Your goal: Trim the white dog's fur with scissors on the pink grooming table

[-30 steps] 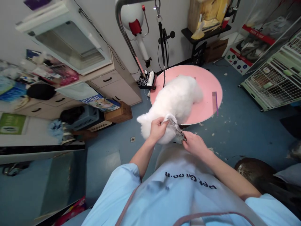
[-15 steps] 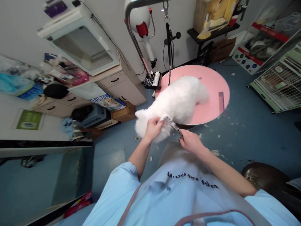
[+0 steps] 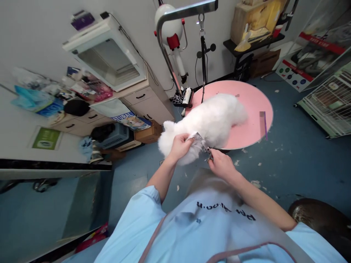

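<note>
A fluffy white dog (image 3: 214,117) is on the round pink grooming table (image 3: 246,135), its head toward the left. My left hand (image 3: 180,147) is closed on white fur beside the dog's head; whether an ear lies under the fingers I cannot make out. In my right hand (image 3: 221,163) is a pair of silver scissors (image 3: 202,143), fingers wrapped round the handles. The blades point up and left into the fur, close to my left fingertips. Fur partly hides the blade tips.
A purple comb (image 3: 265,126) lies at the table's right edge. A metal grooming arm (image 3: 164,51) with a hanging black strap (image 3: 203,62) rises behind the dog. A tool holder (image 3: 182,99) sits at its base. A wire cage (image 3: 329,106) stands right. Fur tufts litter the floor.
The whole view has shifted, so the surroundings appear slightly further right and lower. The scissors have turned a little, with the blades showing broader. Both hands keep their holds beside the dog's head.
</note>
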A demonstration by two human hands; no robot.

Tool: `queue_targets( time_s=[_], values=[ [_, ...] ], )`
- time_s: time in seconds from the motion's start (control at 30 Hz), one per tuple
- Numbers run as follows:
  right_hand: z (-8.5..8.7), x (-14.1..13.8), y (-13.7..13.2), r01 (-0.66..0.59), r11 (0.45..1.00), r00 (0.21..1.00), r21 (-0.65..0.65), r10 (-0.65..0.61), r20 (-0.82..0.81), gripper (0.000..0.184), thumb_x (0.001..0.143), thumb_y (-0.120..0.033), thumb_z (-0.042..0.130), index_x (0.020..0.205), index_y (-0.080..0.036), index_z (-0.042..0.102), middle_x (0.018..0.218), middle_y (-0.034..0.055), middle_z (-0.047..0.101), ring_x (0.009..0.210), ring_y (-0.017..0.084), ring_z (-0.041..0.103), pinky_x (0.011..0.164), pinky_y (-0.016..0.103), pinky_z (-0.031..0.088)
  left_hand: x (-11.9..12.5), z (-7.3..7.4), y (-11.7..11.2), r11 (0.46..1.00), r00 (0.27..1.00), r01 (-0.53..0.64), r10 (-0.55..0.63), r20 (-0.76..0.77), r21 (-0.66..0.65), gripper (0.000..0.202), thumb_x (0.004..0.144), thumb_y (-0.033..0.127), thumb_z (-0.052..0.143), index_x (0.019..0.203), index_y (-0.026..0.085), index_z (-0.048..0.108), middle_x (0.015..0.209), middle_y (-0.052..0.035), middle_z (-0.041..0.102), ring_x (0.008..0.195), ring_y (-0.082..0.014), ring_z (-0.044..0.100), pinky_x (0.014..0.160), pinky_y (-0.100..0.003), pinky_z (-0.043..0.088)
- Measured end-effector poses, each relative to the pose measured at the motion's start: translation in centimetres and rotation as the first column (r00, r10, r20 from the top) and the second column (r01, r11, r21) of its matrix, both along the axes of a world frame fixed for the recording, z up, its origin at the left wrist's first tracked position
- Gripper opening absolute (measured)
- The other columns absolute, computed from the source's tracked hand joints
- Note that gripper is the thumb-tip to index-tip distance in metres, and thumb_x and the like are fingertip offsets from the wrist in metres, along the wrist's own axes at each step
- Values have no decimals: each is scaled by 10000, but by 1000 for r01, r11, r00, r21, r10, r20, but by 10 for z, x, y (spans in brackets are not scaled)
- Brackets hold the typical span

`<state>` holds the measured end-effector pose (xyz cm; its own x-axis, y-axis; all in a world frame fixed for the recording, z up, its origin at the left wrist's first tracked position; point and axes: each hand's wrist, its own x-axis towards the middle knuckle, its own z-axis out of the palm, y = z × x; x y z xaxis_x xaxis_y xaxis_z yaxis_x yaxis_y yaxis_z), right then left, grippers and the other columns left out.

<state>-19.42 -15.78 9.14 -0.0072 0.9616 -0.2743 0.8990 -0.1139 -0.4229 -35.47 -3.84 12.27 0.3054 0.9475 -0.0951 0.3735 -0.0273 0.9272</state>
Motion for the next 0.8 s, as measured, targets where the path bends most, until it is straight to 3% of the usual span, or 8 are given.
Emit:
queue_targets(
  time_s=[0.4,0.8],
  values=[
    [5,-3,1,34,999,999,-21,-34,7,287,937,-217,470,1201,-166,569,1176,121,679,1036,242,662,786,298,452,9,1,1,998,999,-38,39,30,-45,213,670,313,605,556,138,563,548,21,495,539,-76,388,522,-200,303],
    [-5,4,-6,43,999,998,-31,-42,51,324,932,-216,480,1242,-166,558,1188,125,670,1047,249,668,798,298,460,17,-10,-10,992,992,-101,106,66,-75,279,643,403,608,554,149,534,553,23,469,541,-75,365,517,-218,281]
  ],
)
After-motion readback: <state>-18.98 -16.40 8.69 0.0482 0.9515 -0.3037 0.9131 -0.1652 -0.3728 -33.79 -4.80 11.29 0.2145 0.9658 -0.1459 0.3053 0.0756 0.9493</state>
